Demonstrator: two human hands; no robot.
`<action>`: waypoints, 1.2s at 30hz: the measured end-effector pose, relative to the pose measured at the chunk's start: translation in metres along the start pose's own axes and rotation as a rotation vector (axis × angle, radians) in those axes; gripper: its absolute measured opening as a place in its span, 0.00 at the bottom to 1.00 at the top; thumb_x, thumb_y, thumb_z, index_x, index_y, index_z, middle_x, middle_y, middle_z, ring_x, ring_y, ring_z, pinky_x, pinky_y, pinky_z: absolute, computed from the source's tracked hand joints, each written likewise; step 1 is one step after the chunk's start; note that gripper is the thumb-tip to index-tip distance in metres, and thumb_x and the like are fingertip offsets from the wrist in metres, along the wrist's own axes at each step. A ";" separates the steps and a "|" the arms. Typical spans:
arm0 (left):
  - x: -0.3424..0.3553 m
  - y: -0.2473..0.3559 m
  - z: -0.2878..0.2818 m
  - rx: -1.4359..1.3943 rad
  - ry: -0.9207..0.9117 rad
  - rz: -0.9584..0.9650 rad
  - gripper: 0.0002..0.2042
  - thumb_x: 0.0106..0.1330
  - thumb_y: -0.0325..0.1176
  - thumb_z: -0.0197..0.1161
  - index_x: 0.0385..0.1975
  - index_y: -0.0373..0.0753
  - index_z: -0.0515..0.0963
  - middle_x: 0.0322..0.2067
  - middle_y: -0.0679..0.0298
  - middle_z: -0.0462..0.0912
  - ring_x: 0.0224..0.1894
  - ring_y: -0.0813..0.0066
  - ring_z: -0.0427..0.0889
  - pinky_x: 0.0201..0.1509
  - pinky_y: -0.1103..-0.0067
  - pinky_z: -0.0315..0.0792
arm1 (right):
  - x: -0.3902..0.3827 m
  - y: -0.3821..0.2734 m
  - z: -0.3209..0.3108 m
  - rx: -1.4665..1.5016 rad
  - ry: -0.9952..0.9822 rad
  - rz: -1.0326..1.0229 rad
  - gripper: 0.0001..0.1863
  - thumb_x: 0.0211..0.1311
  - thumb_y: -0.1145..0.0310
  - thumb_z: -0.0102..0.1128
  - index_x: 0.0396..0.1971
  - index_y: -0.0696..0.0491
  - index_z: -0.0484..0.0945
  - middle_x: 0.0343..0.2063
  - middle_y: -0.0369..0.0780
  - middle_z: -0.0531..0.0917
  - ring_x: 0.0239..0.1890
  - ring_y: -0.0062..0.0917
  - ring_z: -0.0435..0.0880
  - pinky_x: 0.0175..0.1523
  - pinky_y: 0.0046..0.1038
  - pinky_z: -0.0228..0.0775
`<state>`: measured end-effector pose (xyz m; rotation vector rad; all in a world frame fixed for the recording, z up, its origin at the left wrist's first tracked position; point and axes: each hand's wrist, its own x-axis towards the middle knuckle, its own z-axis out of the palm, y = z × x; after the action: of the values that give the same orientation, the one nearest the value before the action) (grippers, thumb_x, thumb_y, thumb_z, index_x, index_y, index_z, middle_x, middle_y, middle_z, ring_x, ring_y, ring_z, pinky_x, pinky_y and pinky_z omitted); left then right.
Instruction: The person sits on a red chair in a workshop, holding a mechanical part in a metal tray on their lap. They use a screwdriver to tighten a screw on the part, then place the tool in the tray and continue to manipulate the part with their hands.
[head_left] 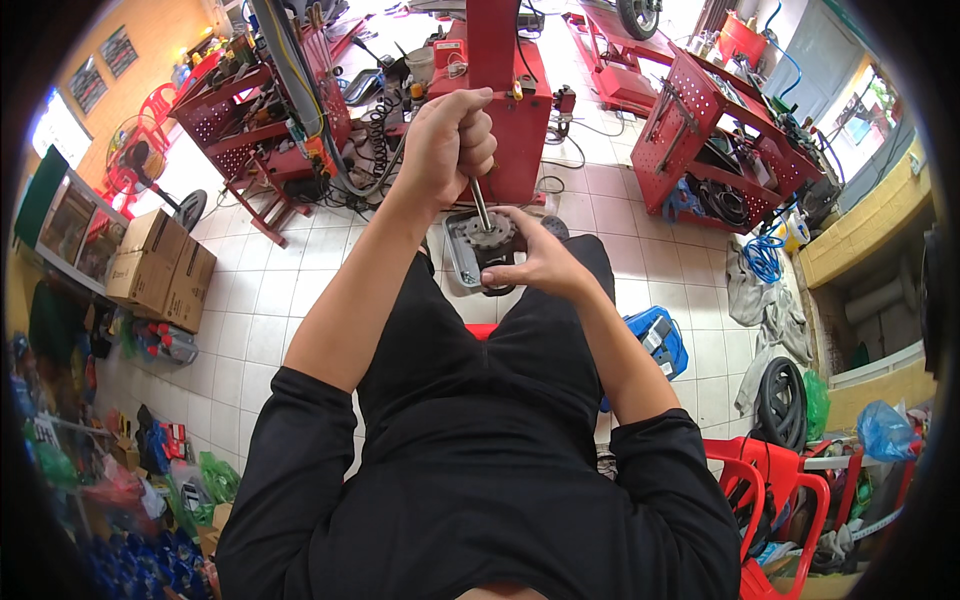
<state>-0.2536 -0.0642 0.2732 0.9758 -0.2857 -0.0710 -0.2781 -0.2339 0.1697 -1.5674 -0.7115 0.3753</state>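
Note:
My left hand (452, 142) is closed in a fist, raised in front of me, around a hand tool with a straight steel shaft (482, 205). Its handle is hidden inside the fist. The shaft runs down to the middle of a round, toothed metal part (489, 234). Around the right side of that part curl the fingers and thumb of my right hand (540, 258), gripping it between my knees. Just under and left of the part is a shallow rectangular tray (462, 262) with small pieces in it, partly covered by the part and my hand.
A red machine stand (515, 130) rises straight ahead. Red tool carts stand at the left (235, 125) and right (690, 140). A blue case (655, 342) lies on the tiles beside my right leg. Cardboard boxes (160, 268) are stacked at left; red chairs (765, 480) stand behind right.

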 end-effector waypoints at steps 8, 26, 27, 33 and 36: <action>0.017 0.003 -0.017 -0.145 0.015 -0.118 0.15 0.65 0.40 0.54 0.17 0.49 0.60 0.13 0.76 0.53 0.14 0.84 0.53 0.18 0.83 0.48 | 0.001 0.014 0.003 0.248 -0.019 0.128 0.20 0.51 0.70 0.69 0.43 0.61 0.73 0.32 0.37 0.81 0.34 0.17 0.79 0.40 0.20 0.71; -0.004 -0.038 -0.031 0.081 -0.025 -0.205 0.13 0.69 0.34 0.51 0.49 0.35 0.71 0.42 0.58 0.79 0.45 0.67 0.81 0.44 0.71 0.78 | -0.005 0.006 -0.001 0.712 0.126 0.195 0.21 0.58 0.54 0.52 0.38 0.59 0.75 0.26 0.41 0.80 0.24 0.24 0.81 0.28 0.26 0.75; -0.003 -0.037 -0.032 0.115 -0.003 -0.196 0.14 0.69 0.35 0.53 0.49 0.35 0.71 0.41 0.59 0.79 0.44 0.68 0.81 0.43 0.72 0.78 | -0.004 0.005 0.000 0.715 0.117 0.183 0.21 0.58 0.54 0.52 0.38 0.59 0.75 0.26 0.41 0.80 0.24 0.24 0.81 0.28 0.26 0.75; -0.002 -0.038 -0.030 0.163 0.093 -0.262 0.19 0.70 0.44 0.49 0.49 0.35 0.71 0.42 0.57 0.79 0.46 0.64 0.81 0.45 0.70 0.78 | -0.005 0.005 -0.001 0.687 0.140 0.201 0.21 0.57 0.53 0.52 0.37 0.58 0.75 0.26 0.41 0.80 0.24 0.24 0.81 0.28 0.26 0.75; 0.007 -0.035 -0.043 -0.086 -0.015 -0.272 0.23 0.72 0.48 0.40 0.51 0.33 0.69 0.45 0.54 0.78 0.48 0.60 0.79 0.50 0.68 0.76 | -0.005 0.006 -0.001 0.655 0.109 0.186 0.22 0.56 0.52 0.52 0.37 0.58 0.76 0.26 0.41 0.80 0.23 0.24 0.80 0.28 0.25 0.74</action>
<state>-0.2326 -0.0505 0.2226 0.9237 -0.1610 -0.3359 -0.2799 -0.2382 0.1636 -1.0187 -0.3062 0.5881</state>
